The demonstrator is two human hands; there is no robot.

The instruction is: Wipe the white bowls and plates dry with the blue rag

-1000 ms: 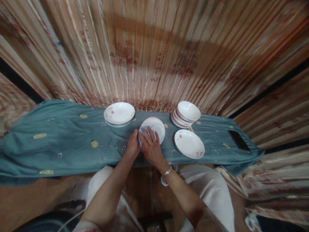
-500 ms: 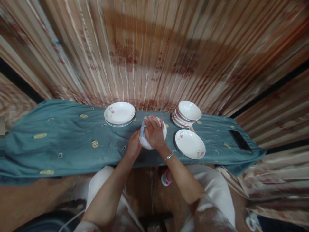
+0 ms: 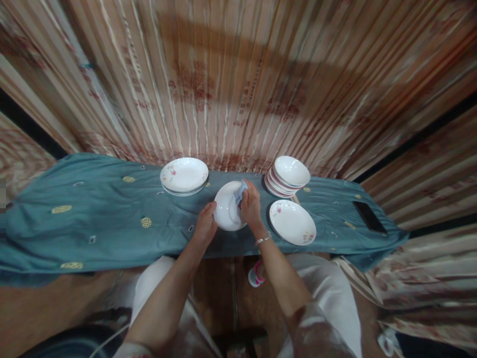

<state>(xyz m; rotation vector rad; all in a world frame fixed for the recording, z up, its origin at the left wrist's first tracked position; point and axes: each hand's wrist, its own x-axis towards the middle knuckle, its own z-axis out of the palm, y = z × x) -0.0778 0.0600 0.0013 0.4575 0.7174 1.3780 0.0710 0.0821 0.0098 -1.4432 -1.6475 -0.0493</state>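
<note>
A white plate (image 3: 225,211) is held tilted over the middle of the cloth-covered table. My left hand (image 3: 205,223) grips its left edge, thumb on the near face and the other fingers mostly hidden. At the plate's right side, my right hand (image 3: 251,203) is closed on a light blue cloth (image 3: 240,192), which lies against the plate's surface. To the right of that hand are a stack of bowls (image 3: 291,171) and a flower-patterned oval plate (image 3: 293,223). Further left stands a small stack of flowered plates (image 3: 185,175).
A blue-green tablecloth (image 3: 112,219) with yellow motifs covers the long narrow table. A black phone (image 3: 369,217) lies near its right end. Behind the table hangs a striped, patterned curtain (image 3: 223,89). My knees are just below the front edge.
My right hand has slid with the cloth from the plate's centre to its right side, uncovering more white surface. My left hand keeps its hold on the left edge.
</note>
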